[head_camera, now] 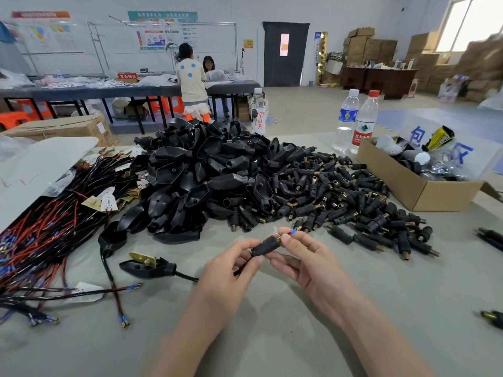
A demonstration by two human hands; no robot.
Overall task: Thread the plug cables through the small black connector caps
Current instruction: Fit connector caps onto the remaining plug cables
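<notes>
Water bottles: blue-labelled bottle [346, 119] and red-capped bottle [365, 123], upright, touching, on the bench [272, 325]
Cardboard box [416, 189]: open, just beside the bottles, holding packets
Background: person in dotted shirt [191, 80] at long table [81, 91]; dark door [284, 54]; stacked cartons [368, 47]

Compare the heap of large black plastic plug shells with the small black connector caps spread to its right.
The large black plastic plug shells are broad, hollow and teardrop-shaped; the small black connector caps are slim cylinders, many with brass ends. The shells are heaped high, the caps spread in a low layer. Both are black and lie loose on the grey table.
</notes>
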